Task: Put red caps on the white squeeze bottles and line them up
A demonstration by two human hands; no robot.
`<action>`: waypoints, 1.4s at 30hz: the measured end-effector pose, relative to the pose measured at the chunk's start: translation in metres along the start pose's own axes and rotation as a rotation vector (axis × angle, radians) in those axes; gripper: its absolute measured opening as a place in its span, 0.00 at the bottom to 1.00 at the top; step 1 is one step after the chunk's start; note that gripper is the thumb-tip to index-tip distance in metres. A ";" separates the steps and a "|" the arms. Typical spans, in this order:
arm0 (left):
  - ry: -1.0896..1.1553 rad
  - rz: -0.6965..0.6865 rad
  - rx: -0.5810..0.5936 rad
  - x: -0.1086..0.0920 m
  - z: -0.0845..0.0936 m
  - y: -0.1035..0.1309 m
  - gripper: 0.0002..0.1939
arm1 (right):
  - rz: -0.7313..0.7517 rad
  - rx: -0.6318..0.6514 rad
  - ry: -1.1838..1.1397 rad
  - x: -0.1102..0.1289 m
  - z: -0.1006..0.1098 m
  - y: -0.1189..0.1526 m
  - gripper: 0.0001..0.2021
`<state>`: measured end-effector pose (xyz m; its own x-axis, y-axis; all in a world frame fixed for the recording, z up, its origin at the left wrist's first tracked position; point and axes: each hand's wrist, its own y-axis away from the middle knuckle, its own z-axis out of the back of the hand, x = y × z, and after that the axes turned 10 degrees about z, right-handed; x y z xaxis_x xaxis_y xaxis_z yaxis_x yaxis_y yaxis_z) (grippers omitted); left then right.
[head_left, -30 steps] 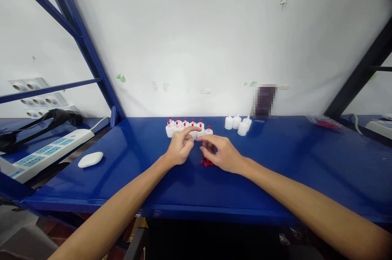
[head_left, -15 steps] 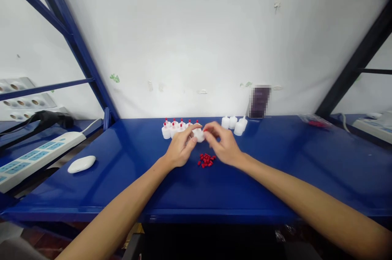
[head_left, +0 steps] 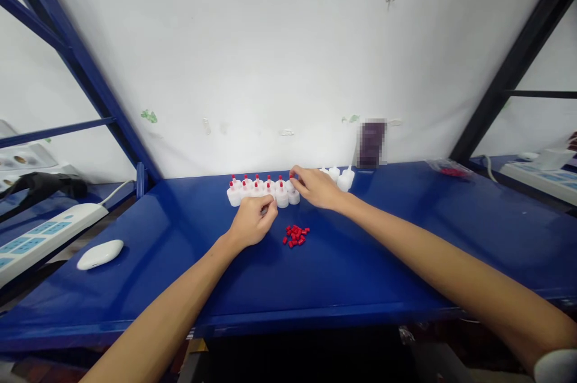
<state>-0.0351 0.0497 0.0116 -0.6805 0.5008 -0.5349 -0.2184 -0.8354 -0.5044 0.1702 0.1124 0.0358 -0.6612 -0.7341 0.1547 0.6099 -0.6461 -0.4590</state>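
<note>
Well inside table edge (head_left: 315, 314), red caps (head_left: 296, 236)

Workshop-like spot: blue metal bench (head_left: 360, 263), steel frame (head_left: 97, 91), power strip (head_left: 49, 235), scuffed wall (head_left: 252, 58).

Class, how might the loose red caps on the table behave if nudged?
The loose red caps would probably scatter, since they lie unattached in a small heap. Some may roll, as several look like short cylinders on their sides. They might slide too, because the blue table looks smooth and glossy.
</note>
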 end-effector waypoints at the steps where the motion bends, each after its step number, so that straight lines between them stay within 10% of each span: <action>1: 0.006 0.000 -0.005 -0.001 0.000 0.000 0.18 | -0.009 0.002 0.013 0.001 0.001 -0.001 0.11; 19: -0.053 -0.063 -0.307 -0.003 0.001 0.000 0.14 | -0.095 -0.036 0.173 -0.023 0.027 0.020 0.15; 28: 0.006 -0.010 -0.263 -0.003 0.000 0.000 0.13 | -0.348 0.052 0.337 -0.059 0.055 0.058 0.16; 42: -0.020 0.030 -0.105 0.000 0.011 0.000 0.17 | -0.167 0.159 0.149 -0.035 0.021 0.058 0.15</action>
<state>-0.0426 0.0474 0.0187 -0.6996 0.4709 -0.5375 -0.1242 -0.8209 -0.5575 0.2378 0.0967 0.0218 -0.8083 -0.5832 0.0805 0.5401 -0.7890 -0.2930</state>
